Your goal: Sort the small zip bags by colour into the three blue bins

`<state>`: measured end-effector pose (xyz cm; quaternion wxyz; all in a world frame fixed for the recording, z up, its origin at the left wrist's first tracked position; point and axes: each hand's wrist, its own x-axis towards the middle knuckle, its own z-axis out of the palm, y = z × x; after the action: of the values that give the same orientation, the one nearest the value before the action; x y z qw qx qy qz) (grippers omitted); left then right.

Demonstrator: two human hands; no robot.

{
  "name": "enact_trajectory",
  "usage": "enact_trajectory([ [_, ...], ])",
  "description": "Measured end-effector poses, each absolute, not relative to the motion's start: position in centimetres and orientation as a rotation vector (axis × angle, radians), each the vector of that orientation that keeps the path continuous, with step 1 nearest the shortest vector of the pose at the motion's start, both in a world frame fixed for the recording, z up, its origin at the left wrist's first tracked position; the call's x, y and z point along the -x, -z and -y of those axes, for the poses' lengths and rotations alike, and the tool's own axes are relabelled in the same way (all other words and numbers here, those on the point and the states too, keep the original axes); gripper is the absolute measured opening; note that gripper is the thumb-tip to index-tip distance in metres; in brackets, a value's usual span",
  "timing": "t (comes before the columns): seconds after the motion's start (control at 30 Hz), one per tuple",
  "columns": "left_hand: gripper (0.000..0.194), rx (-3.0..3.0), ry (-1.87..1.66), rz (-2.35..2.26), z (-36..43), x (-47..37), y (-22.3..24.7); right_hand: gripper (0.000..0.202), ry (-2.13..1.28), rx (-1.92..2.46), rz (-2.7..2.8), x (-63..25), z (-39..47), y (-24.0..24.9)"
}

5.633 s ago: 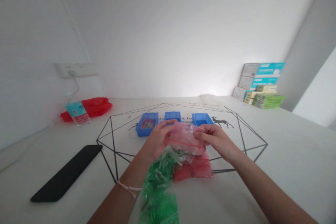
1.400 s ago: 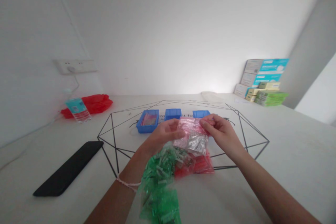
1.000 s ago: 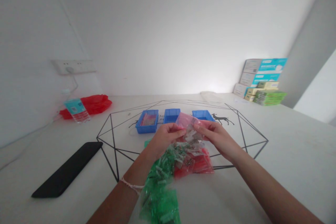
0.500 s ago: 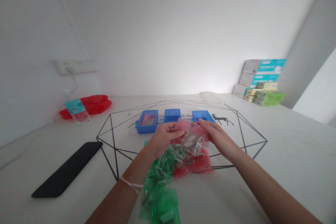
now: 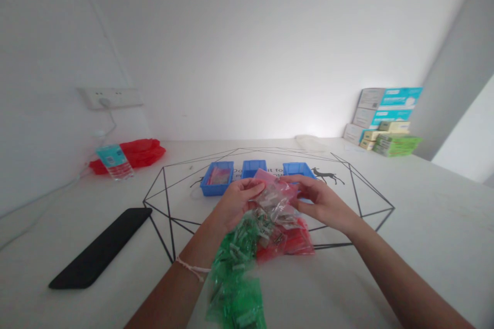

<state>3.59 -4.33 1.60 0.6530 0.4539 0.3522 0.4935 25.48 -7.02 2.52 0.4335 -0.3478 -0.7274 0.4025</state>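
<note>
A small pink translucent bag with light-coloured small pieces inside is between my hands. My left hand pinches its left edge between thumb and fingers. On its right side my right hand curls its fingers around the edge, thumb below. Under and in front of it lie red and clear bags in a pile. Green translucent bags with small pieces in them stretch from beneath my left forearm toward the table's near side. What exactly the bags contain is too blurred to tell.
Beyond my hands stand a left blue bin with pink bags in it, a middle blue bin and a right blue bin. A black flat slab, a red bag and a bottle are left; stacked boxes stand far right.
My right hand has turned, its fingers now curved around the bag's right edge with the thumb showing. The pink bag has shifted slightly left and tilted.
</note>
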Motion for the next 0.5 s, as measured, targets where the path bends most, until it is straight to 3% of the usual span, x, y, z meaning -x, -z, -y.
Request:
enact_trajectory([
  [0.1,0.033,-1.014,-1.106,-0.808,4.3,-3.51,-1.58,0.053,-0.916,0.865,1.847,-25.56,6.94,-2.42],
  [0.33,0.03,-1.066,-0.99,-0.784,4.66,-3.55,-1.67,0.029,-0.543,0.959,1.873,-25.07,6.61,-2.28],
  [0.5,0.031,-1.138,-0.895,-0.721,5.09,-3.66,-1.99,0.031,-0.48,1.049,1.81,-25.16,6.46,-2.32],
])
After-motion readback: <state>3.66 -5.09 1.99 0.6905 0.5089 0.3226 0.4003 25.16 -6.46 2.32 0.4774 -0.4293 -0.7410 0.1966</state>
